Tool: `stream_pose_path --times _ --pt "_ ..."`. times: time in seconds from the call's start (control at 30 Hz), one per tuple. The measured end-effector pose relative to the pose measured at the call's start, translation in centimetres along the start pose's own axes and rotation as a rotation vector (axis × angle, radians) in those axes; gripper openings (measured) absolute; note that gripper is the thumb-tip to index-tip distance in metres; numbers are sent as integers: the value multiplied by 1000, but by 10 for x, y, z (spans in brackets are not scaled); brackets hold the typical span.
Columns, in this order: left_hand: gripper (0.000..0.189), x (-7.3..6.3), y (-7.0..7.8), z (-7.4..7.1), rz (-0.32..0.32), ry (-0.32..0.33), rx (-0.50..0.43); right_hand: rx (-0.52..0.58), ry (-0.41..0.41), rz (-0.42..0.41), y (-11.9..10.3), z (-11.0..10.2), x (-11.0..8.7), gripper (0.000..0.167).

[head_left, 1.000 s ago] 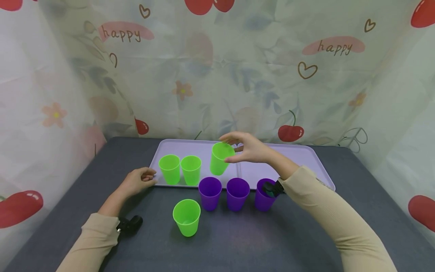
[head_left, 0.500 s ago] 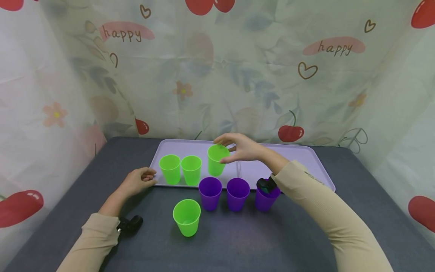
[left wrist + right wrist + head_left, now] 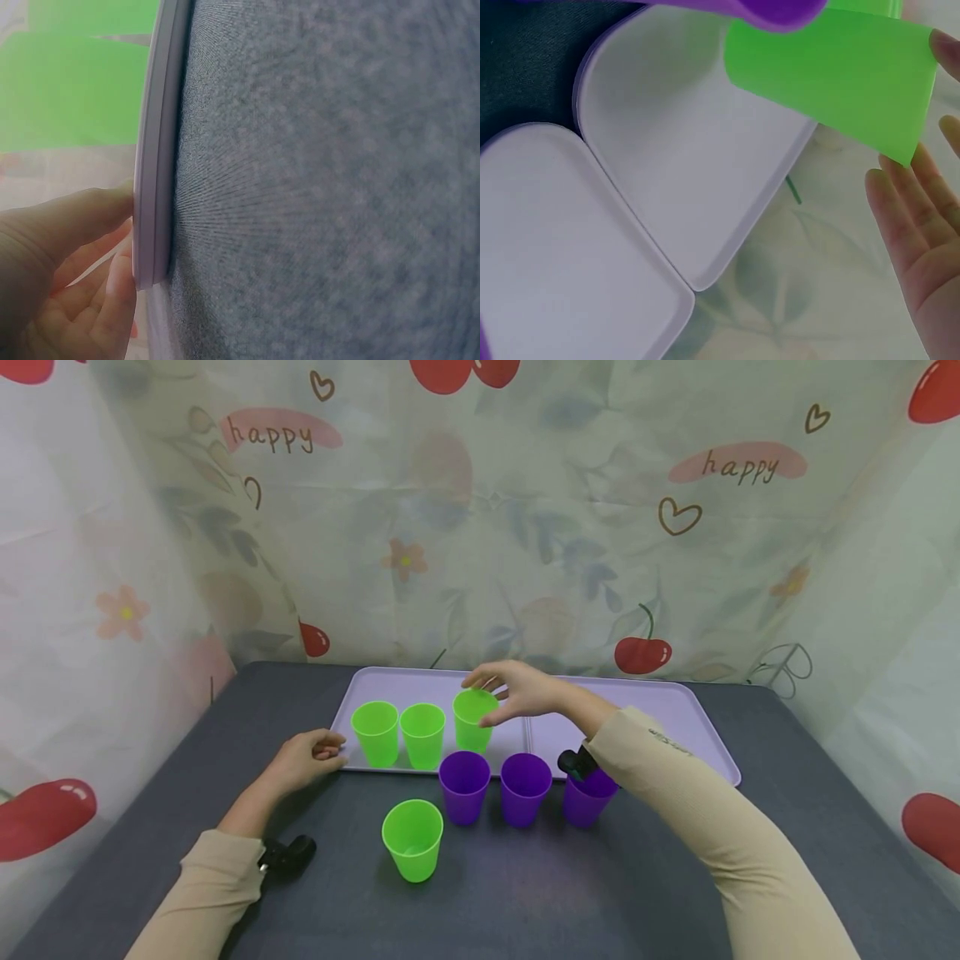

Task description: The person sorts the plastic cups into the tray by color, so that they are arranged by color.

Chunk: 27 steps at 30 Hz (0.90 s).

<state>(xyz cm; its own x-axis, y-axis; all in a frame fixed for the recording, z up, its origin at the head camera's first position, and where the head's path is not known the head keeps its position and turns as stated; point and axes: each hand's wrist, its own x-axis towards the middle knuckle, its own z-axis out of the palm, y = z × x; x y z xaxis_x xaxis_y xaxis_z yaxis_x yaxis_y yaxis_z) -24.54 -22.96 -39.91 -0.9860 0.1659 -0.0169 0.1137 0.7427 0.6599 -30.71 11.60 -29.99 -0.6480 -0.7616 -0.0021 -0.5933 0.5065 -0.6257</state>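
Note:
My right hand (image 3: 525, 689) holds a green cup (image 3: 472, 722) near its rim, thumb in front and fingers behind, over the left lilac tray (image 3: 420, 681). In the right wrist view, the green cup (image 3: 832, 82) lies between the thumb and fingertips. Two more green cups, one at the far left (image 3: 376, 735) and one beside it (image 3: 422, 737), stand upright on that tray. My left hand (image 3: 300, 762) grips the tray's front left corner; the left wrist view shows its thumb and fingertips against the tray rim (image 3: 157, 150).
A second lilac tray (image 3: 645, 702) adjoins on the right. Before the trays stand three purple cups: left (image 3: 463, 789), middle (image 3: 525, 791) and right (image 3: 585, 802), the last partly behind the right wrist camera. One green cup (image 3: 412, 842) stands nearer on the dark table (image 3: 525, 902).
My right hand has moved left and slightly down with the green cup, closer to the two other cups on the tray. The left hand has stayed at the tray corner.

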Motion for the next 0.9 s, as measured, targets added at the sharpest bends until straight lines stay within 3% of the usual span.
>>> stream_pose_path --times 0.53,0.9 --pt "39 0 0 -1 5 -10 -1 -52 -118 42 -1 4 7 60" --pt "39 -2 2 0 11 0 1 -92 -141 43 -5 7 12 59"
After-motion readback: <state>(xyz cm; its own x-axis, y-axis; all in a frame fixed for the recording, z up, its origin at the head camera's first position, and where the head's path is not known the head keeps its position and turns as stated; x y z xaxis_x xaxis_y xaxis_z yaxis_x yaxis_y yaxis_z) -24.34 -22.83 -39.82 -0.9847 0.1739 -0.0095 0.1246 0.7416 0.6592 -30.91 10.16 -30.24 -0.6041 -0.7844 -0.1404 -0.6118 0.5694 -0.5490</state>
